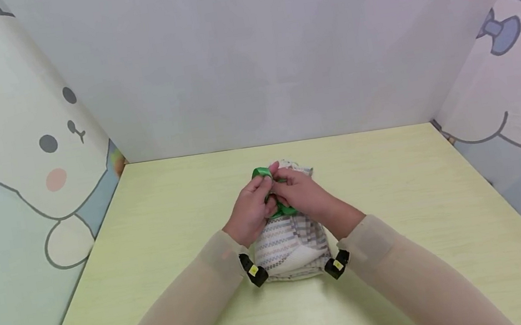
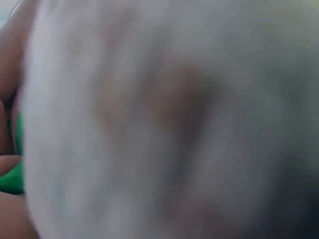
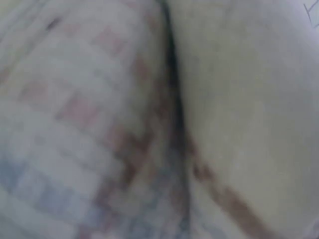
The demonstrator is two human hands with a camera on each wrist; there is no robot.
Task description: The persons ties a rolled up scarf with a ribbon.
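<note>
Both hands meet over a folded checked cloth bundle (image 1: 290,245) on the pale green desk (image 1: 399,209), its long axis running from the wrists toward the far wall. The left hand (image 1: 250,214) and right hand (image 1: 303,195) curl their fingers around a green ribbon (image 1: 262,174) at the bundle's far end.

Head view down over table (image 1: 405,253); both wrist views blurred against cloth bundle (image 1: 290,242).

Green ribbon (image 1: 264,173) atop checked cloth bundle (image 1: 290,242)
</note>
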